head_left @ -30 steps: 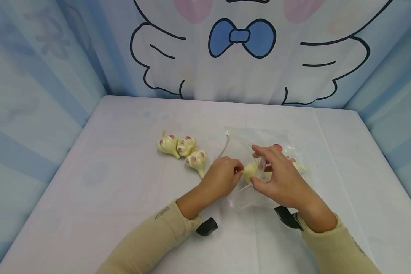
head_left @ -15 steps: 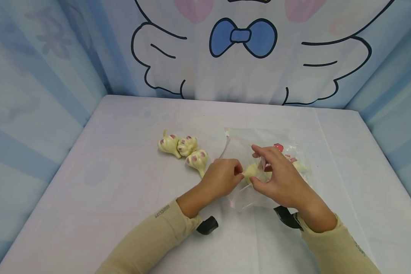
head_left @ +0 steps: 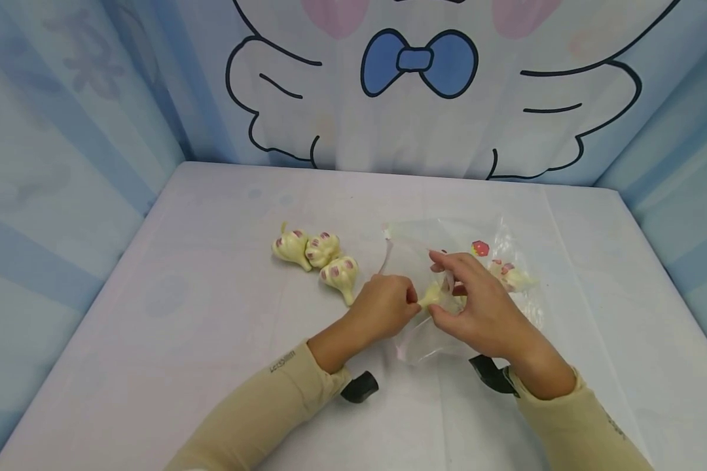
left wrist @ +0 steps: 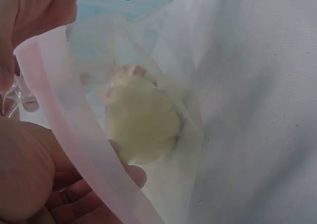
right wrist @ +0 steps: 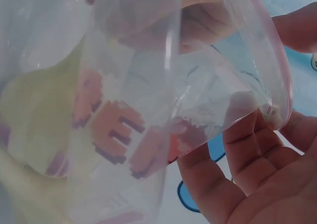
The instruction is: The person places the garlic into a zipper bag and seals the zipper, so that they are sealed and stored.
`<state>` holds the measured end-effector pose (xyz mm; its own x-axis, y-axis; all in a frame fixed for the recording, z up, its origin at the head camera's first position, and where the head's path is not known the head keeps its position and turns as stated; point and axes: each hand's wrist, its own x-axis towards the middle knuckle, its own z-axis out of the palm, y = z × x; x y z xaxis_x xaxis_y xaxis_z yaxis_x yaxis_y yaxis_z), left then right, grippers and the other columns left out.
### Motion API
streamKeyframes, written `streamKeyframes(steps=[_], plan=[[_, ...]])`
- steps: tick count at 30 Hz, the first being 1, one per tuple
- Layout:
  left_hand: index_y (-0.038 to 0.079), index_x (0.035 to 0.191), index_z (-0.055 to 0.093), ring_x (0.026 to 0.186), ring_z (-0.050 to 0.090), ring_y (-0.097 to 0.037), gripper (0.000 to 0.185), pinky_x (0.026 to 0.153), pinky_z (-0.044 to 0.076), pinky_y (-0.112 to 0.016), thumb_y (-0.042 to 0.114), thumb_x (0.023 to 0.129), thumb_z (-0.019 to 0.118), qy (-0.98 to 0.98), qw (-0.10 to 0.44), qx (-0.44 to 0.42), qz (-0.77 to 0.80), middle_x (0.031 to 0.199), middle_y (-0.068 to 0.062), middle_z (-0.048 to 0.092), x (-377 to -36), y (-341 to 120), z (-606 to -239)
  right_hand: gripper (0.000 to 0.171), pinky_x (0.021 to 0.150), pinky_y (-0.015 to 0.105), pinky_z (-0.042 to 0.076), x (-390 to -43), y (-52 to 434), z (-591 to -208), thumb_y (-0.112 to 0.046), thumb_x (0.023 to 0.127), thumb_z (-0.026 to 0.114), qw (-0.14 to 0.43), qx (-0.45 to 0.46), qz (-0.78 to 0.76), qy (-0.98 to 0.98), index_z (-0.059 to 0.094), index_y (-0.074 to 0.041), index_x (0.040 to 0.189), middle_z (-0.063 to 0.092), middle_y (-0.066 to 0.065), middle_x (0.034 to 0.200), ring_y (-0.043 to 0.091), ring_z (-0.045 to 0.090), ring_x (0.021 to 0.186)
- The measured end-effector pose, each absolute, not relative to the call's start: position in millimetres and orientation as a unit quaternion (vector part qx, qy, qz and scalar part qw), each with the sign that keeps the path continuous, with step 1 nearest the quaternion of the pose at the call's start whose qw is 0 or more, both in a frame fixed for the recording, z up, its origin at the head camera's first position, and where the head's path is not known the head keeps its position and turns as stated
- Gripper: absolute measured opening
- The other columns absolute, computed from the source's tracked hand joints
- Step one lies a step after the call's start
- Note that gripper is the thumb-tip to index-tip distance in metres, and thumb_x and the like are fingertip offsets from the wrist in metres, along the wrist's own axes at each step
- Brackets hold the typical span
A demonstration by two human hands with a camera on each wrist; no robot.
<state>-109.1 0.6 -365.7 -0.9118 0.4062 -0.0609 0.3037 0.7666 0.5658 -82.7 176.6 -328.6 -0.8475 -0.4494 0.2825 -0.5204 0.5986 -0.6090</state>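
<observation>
Evidently, one garlic (head_left: 431, 296) is sitting within the mouth of a bag (head_left: 415, 343)

Nearest it, the left hand (head_left: 385, 304) is pinching the stem. Just across, the right hand (head_left: 477, 307) is spreading thumb and forefinger wide; whether its other fingers are gripping the bag's lip, I can't tell. The garlic's stem is pointing left, its body right. Beyond, another bulb (head_left: 514, 278) is lying deeper inside; three loose bulbs (head_left: 322, 250) are resting leftward.
</observation>
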Motion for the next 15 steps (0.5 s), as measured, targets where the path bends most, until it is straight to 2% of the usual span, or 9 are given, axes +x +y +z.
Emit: streamKeyframes(steps=[5, 15], plan=[[0.01, 0.09, 0.074, 0.063, 0.057, -0.006, 0.011, 0.058, 0.047, -0.019, 0.02, 0.091, 0.076, 0.931, 0.101, 0.19, 0.296, 0.078, 0.006, 0.068, -110.5, 1.7, -366.9, 0.066, 0.081, 0.042, 0.057, -81.3, 176.0, -329.8, 0.001, 0.08, 0.076, 0.039, 0.27, 0.363, -0.891, 0.051, 0.001, 0.141, 0.059, 0.01, 0.12, 0.016, 0.053, 0.091], [0.012, 0.089, 0.073, 0.068, 0.059, -0.005, 0.009, 0.06, 0.046, -0.017, 0.021, 0.092, 0.074, 0.925, 0.087, 0.204, 0.307, 0.077, 0.006, 0.069, -114.1, 4.5, -374.1, 0.067, 0.076, 0.039, 0.058, -83.2, 177.3, -333.1, 0.006, 0.077, 0.078, 0.06, 0.292, 0.375, -0.878, 0.052, 0.002, 0.139, 0.06, 0.011, 0.117, 0.014, 0.053, 0.088]])
